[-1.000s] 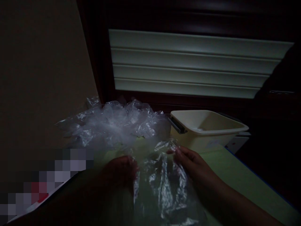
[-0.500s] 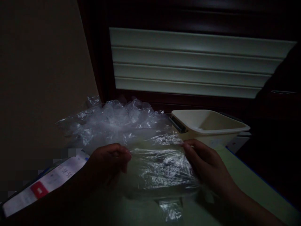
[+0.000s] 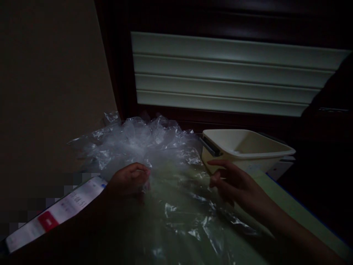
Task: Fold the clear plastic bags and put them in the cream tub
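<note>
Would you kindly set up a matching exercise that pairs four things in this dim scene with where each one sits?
Things:
1. cream tub
2. heap of clear bags
3. clear bag
4. printed card

Places:
A. at the lower left edge of the view, beside the left hand
B. spread flat on the green mat between the two hands
C. at the far right of the mat, behind the right hand
D. piled at the far side of the mat, against the wall

Pairs: 1-C, 2-D, 3-B, 4-A
</note>
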Demonstrator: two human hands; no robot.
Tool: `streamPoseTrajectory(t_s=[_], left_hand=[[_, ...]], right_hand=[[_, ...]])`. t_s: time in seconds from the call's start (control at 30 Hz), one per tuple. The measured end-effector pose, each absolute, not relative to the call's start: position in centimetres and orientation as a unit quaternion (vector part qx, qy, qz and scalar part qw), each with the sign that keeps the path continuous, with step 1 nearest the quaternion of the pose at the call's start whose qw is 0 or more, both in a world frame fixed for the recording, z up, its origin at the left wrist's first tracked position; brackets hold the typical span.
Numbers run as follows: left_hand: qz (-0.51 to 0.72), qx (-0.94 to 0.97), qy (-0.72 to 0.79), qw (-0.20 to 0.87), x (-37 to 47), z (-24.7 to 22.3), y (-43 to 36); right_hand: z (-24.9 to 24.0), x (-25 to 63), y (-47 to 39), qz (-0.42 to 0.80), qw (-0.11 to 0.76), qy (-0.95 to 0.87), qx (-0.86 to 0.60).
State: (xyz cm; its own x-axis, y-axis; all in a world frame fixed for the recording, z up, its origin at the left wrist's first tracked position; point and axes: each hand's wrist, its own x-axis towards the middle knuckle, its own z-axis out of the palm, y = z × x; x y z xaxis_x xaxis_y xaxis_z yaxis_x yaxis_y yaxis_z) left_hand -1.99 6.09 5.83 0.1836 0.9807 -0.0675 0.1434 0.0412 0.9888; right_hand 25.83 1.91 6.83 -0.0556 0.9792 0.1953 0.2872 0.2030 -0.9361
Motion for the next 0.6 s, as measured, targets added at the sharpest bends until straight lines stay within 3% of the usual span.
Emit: streamPoseTrajectory(t_s=[0.37, 0.5, 0.6], left_hand=[[0.215, 0.796, 0.565, 0.045, -2.8, 3.4, 5.6], [0.157, 0.82, 0.531, -0.143, -2.3, 4.6, 4.8], [0.129, 0.871, 0.435, -0.191, -1.8, 4.8, 4.5]], right_hand=[[5.0, 27.0, 2.9, 0.045, 0.196, -0.827, -0.525], [5.8, 25.2, 1.4, 0.101, 0.207, -0.845, -0.483], [5.7, 24.2, 0.4, 0.167, 0.146, -0.869, -0.443]])
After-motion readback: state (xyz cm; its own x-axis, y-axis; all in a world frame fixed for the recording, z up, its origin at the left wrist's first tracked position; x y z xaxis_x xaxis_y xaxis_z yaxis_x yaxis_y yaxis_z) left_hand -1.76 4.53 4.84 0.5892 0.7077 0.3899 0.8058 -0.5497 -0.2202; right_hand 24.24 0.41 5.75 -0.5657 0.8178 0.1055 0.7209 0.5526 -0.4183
